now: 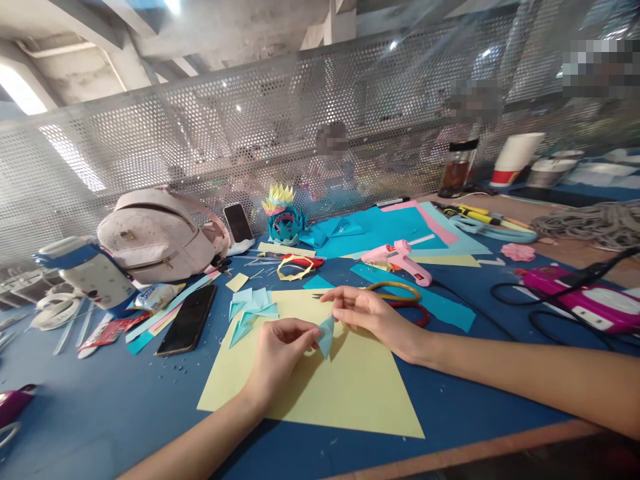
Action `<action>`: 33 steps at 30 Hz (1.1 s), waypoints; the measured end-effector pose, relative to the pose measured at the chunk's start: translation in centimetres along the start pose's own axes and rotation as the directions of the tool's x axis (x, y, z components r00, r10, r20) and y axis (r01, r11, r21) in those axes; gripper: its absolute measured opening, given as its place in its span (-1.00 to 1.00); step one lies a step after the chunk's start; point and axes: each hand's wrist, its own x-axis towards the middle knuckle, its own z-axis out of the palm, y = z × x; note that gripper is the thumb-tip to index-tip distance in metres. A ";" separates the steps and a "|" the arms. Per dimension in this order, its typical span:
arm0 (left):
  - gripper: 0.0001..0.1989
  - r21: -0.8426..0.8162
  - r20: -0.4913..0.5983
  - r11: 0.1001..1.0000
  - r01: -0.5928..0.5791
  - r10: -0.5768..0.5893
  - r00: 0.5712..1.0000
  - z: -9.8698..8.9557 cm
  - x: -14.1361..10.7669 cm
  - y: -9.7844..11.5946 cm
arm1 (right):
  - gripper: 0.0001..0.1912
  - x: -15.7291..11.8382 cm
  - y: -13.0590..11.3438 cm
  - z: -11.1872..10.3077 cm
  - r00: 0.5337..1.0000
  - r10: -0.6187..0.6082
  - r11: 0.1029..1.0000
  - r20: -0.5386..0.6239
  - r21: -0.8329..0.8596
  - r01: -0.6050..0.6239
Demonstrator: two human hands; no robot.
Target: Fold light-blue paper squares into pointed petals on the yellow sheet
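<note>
Between my two hands is a small folded piece of light blue paper, held above a pale yellow sheet. My left hand pinches its left edge between thumb and fingertips. At its upper right corner, my right hand closes thumb and forefinger on the same paper. Several light blue folded pieces lie on the yellow sheet's far left corner. Just behind my right hand rest scissors with yellow and red handles, partly covered by that hand.
A pink glue gun lies beyond the scissors, its cord trailing right. A folded-paper model stands farther back. Left are a black phone, a bottle and a pink backpack. A magenta power strip sits at right.
</note>
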 end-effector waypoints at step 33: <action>-0.76 -0.017 0.049 1.000 0.002 -0.001 0.999 0.0 0.1 -0.4 | -0.51 0.6 0.5 -0.4 0.999 0.005 0.998 -0.039 -0.069 -0.008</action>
